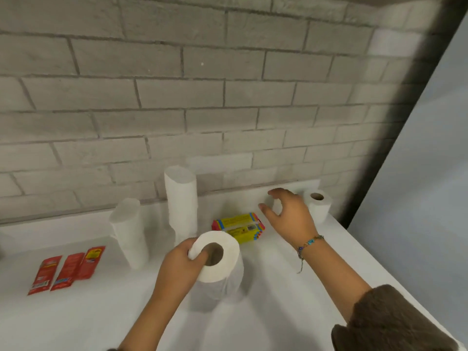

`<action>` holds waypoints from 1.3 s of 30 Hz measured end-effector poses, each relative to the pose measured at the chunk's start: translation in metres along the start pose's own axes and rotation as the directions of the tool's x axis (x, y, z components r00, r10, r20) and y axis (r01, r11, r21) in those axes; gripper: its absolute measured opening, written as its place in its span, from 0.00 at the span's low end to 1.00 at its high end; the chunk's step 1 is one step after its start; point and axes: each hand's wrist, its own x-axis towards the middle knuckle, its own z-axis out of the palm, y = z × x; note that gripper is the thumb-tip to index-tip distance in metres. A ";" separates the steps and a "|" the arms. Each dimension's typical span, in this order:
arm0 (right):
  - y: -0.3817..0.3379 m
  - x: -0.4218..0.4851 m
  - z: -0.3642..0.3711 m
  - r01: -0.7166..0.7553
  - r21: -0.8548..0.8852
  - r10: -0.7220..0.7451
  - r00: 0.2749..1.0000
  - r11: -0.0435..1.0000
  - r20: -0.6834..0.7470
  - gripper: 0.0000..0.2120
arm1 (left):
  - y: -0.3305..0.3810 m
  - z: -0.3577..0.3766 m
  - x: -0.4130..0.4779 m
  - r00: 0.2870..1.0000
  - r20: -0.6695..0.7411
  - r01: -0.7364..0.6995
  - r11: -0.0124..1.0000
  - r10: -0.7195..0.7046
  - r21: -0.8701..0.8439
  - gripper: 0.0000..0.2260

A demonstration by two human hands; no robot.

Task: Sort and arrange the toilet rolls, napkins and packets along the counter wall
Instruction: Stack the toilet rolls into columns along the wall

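My left hand (pixel 182 264) grips a white toilet roll (pixel 219 262) at the counter's middle, thumb inside its cardboard core. My right hand (pixel 288 214) hovers with fingers spread and nothing in it, just left of a second toilet roll (pixel 318 206) that stands upright in the far right corner by the wall. Between my hands lies a yellow, red and blue packet (pixel 239 227). Two tall white napkin stacks stand to the left: a taller one (pixel 181 202) near the wall and a shorter one (pixel 129 231). Three red sachets (pixel 67 269) lie flat at far left.
The white counter (pixel 273 287) runs along a grey brick wall (pixel 202 97). Its right edge falls away diagonally beside a dark post (pixel 395 138). A brown sleeve (pixel 390 323) covers my right forearm.
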 end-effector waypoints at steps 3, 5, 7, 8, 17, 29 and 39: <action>0.050 -0.014 -0.019 -0.068 -0.023 0.069 0.998 0.997 0.017 0.16 | 0.021 0.036 0.006 0.998 0.042 -0.041 0.998 0.039 0.054 0.11; 0.086 -0.022 -0.032 -0.116 -0.042 0.117 0.993 0.992 0.030 0.14 | 0.038 0.067 0.009 0.997 0.063 -0.053 0.997 0.049 0.063 0.10; 0.122 -0.026 -0.043 -0.144 -0.050 0.146 0.989 0.988 0.036 0.13 | 0.055 0.101 0.013 0.995 0.086 -0.052 0.996 0.046 0.068 0.10; 0.141 -0.027 -0.049 -0.155 -0.056 0.158 0.986 0.986 0.045 0.12 | 0.065 0.120 0.015 0.995 0.094 -0.042 0.997 0.035 0.068 0.11; 0.281 -0.005 -0.089 -0.131 -0.095 0.148 0.966 0.987 0.210 0.10 | 0.137 0.257 0.041 0.999 0.004 0.042 0.999 -0.042 0.019 0.10; 0.328 0.020 -0.100 -0.081 -0.004 0.078 0.945 0.997 0.317 0.07 | 0.238 0.298 0.166 0.998 -0.027 0.056 0.996 -0.055 0.074 0.16; 0.341 0.021 -0.103 -0.118 -0.013 0.116 0.952 0.993 0.285 0.07 | 0.236 0.370 0.214 0.993 0.106 0.038 0.982 -0.058 0.183 0.20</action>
